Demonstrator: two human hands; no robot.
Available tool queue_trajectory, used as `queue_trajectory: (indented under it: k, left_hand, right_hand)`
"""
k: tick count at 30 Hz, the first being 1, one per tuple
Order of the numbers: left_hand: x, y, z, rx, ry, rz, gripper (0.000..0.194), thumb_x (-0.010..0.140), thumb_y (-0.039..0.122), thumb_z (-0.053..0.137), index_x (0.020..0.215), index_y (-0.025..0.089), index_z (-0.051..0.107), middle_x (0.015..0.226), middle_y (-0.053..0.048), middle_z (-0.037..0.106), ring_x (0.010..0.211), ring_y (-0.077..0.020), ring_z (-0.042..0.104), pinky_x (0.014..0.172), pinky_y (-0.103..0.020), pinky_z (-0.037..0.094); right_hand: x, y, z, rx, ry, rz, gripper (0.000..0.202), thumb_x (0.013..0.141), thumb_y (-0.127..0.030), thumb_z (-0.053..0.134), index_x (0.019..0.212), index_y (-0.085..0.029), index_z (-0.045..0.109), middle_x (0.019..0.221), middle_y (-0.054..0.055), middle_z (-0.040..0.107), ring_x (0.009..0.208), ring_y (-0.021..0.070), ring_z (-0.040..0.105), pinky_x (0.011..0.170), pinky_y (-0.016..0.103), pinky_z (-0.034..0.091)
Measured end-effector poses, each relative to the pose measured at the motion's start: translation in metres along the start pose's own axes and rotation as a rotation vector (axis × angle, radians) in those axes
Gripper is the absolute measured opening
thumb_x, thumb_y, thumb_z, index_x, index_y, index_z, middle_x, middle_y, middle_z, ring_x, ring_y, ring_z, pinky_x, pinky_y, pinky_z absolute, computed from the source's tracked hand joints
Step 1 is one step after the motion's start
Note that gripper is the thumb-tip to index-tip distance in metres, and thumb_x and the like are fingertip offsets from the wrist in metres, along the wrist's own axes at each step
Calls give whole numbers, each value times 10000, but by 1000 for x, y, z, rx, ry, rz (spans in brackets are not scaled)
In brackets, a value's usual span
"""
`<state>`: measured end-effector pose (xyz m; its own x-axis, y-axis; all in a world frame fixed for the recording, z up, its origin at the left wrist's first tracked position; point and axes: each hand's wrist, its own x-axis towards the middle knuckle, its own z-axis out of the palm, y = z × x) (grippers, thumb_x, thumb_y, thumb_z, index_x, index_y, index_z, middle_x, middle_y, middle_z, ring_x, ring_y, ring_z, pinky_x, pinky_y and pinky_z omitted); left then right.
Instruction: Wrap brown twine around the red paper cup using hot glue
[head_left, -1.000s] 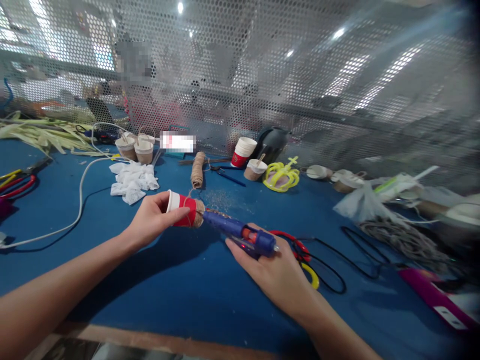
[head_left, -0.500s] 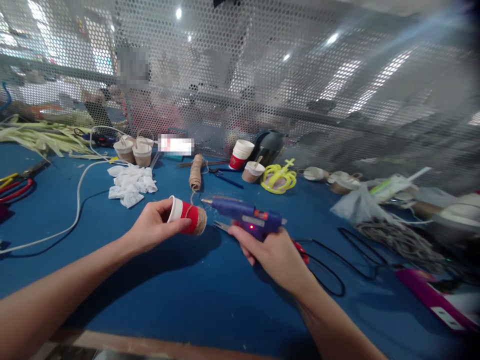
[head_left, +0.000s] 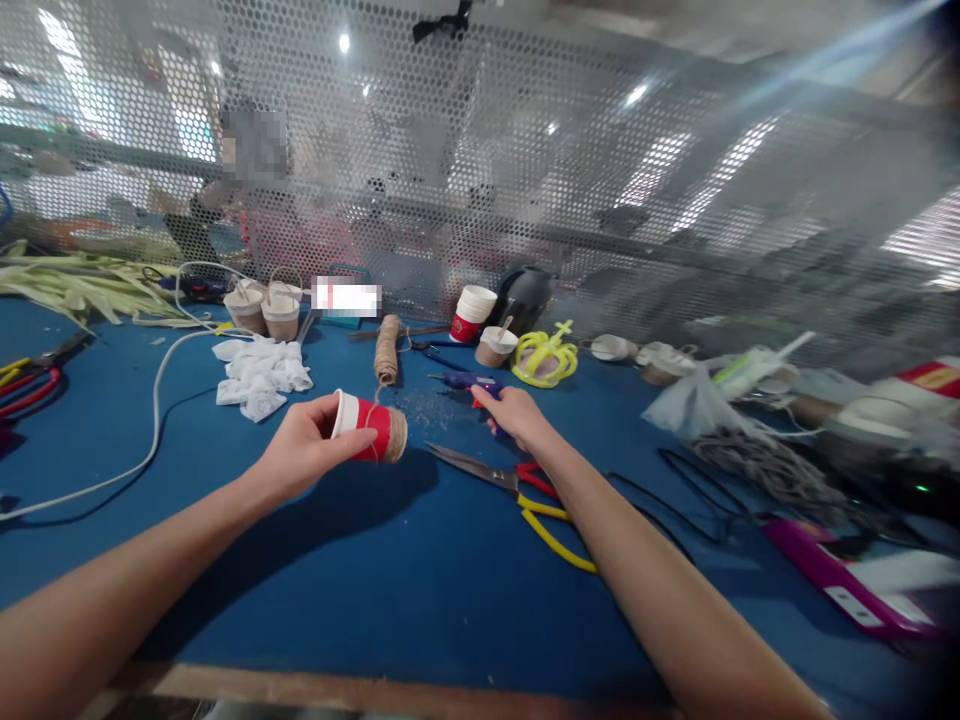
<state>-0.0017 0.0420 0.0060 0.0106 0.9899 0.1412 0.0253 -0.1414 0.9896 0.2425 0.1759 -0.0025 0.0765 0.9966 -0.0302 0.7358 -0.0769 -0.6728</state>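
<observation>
My left hand point(head_left: 307, 440) is closed around a red and white paper cup point(head_left: 369, 428), tilted on its side above the table. Twine is wound about the cup's base, and a strand leads up to the twine roll point(head_left: 386, 350) behind it. Farther forward, my right hand point(head_left: 514, 412) grips a blue hot glue gun point(head_left: 469, 381), low over the table with its nozzle pointing left. Below that hand lie scissors point(head_left: 517, 478) with red and yellow handles, partly covered by my right forearm.
A yellow crown-shaped piece point(head_left: 545, 356), a wrapped cup point(head_left: 496, 346) and stacked paper cups point(head_left: 472, 312) stand at the back. White netting point(head_left: 262, 372) lies left. A purple power strip point(head_left: 840, 580) and grey cord point(head_left: 765, 465) lie right. Perforated metal point(head_left: 480, 150) screens the back.
My right hand has carried the glue gun forward, away from the cup and down towards the table, uncovering the scissors. My left hand still holds the cup in nearly the same place.
</observation>
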Motion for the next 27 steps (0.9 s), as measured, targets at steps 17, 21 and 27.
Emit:
queue_trajectory:
  k: [17,21,27]
  left_hand:
    - [-7,2,5,-35,-92,-19,222,607,247,719,781,128,648,680,11,641,598,-109,544,593,-214,437]
    - [-4,3,4,-156,-60,-109,220,584,247,750,733,129,639,648,23,634,550,-84,535,554,-193,431]
    - [1,7,2,-412,-14,-303,288,528,283,791,686,111,623,601,-6,647,487,-83,560,475,-178,432]
  right_hand:
    - [-74,-79,35,740,-773,-223,336,703,-483,625,824,-176,690,792,50,667,731,150,576,689,299,435]
    - [-75,-79,31,912,-704,-247,190,611,-322,726,717,-171,681,754,8,641,689,108,545,692,271,415]
    - [-78,-80,20,954,-526,-365,185,663,-359,689,680,-182,640,689,-16,625,706,101,550,698,265,390]
